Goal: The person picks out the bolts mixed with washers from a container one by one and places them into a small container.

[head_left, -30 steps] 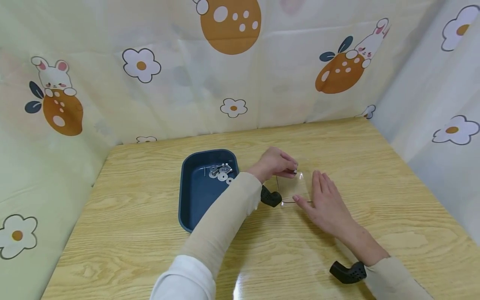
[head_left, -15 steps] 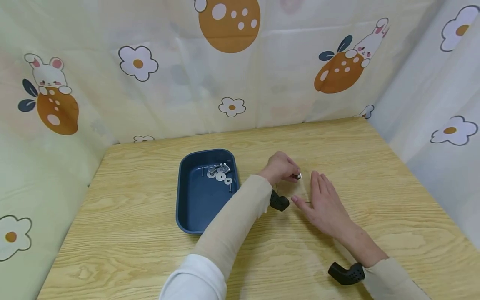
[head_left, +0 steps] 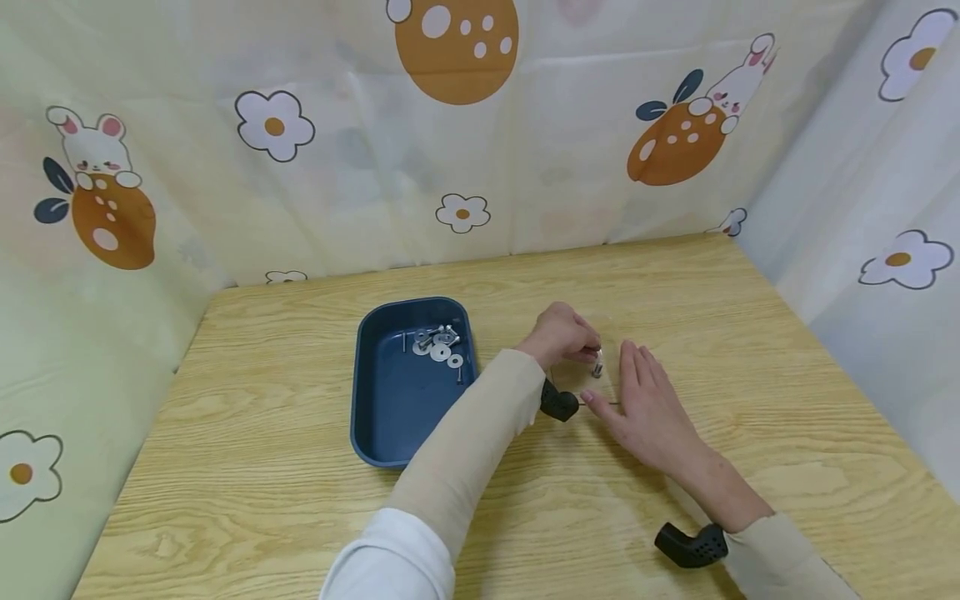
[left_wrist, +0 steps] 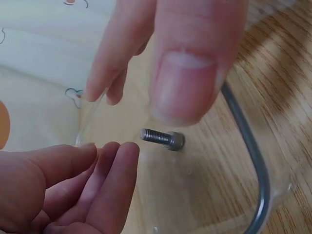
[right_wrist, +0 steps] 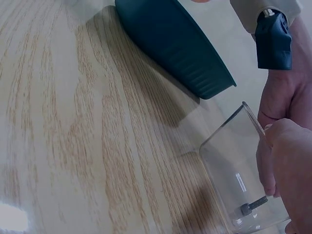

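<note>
A clear, see-through box (head_left: 576, 377) stands on the table between my hands. Inside it is a small metal bolt (left_wrist: 163, 139), threaded with a round head, close to the floor of the box in the right wrist view; whether it lies still I cannot tell. Just over the box, my left hand (head_left: 564, 332) has its thumb and fingertips close together, apart from the bolt. My right hand (head_left: 651, 412) lies along the right side of the box with straight fingers, its thumb at the near side. A dark rim edge of the box curves through the left wrist view.
A dark blue tray (head_left: 357, 375) stands left of the box, with several washers (head_left: 441, 352) and bolts (head_left: 452, 335) at its far end. My left forearm crosses its near right corner. A patterned curtain (head_left: 345, 200) hangs behind the wooden table (head_left: 247, 433).
My left hand moved slightly right over the box with the bolt in its fingertips, then let it go; the bolt is now below the fingers. The right hand has stayed in place.
</note>
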Motion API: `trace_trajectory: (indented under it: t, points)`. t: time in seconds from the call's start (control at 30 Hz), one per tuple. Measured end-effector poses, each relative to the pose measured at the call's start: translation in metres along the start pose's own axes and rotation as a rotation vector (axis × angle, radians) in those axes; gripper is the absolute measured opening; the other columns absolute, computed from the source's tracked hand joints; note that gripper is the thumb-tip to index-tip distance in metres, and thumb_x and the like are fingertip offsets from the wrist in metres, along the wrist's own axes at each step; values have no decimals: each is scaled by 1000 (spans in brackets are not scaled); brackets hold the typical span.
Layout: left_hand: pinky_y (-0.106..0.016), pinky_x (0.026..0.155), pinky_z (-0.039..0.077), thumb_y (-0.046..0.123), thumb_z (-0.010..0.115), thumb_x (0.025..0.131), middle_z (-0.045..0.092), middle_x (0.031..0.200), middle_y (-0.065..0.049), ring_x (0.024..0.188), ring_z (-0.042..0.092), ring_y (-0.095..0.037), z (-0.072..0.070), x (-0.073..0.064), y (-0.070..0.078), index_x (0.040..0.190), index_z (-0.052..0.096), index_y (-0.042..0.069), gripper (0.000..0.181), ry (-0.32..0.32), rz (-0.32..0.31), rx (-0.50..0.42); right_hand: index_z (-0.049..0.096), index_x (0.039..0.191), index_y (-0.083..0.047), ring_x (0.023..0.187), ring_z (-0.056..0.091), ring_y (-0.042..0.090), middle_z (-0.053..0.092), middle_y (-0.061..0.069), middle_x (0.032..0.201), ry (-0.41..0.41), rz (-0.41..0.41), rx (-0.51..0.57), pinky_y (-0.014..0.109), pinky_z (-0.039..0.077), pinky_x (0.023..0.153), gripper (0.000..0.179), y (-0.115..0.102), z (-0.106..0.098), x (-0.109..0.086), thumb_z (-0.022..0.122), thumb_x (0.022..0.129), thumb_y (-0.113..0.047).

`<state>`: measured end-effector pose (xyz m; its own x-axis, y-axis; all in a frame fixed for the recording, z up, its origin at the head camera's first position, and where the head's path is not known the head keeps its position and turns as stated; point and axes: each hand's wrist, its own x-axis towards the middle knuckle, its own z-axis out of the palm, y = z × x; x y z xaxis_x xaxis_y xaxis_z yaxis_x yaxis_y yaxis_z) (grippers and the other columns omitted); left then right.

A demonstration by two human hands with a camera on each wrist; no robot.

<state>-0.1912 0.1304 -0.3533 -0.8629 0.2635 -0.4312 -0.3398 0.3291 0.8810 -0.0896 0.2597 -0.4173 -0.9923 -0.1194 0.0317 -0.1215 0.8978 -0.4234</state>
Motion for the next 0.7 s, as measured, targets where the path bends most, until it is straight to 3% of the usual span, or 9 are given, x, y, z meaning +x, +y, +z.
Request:
trace_trajectory:
  t: [0.27,0.5,0.7]
  points:
    - [-42,91,60,-4,64,92,73,103,-25,98,73,-36,-10,0,3,106,70,-11,17,-31,17,-32,2,152,14,148,10,53,8,38,159,-5,-2,-7,64,13,122,98,0,0,0,43,100,-59]
    - [-48,95,57,-7,63,92,69,109,-32,105,68,-43,-13,2,1,108,66,-17,20,-195,49,-54,2,153,14,147,10,54,10,38,158,-3,2,-6,66,16,120,99,1,0,-1,44,100,-59]
    - [-43,89,60,-4,64,92,72,102,-29,100,71,-40,-12,-1,1,99,69,-14,14,-190,21,-40,2,153,14,147,11,55,11,39,158,4,-13,1,67,17,119,100,0,1,0,45,99,-59]
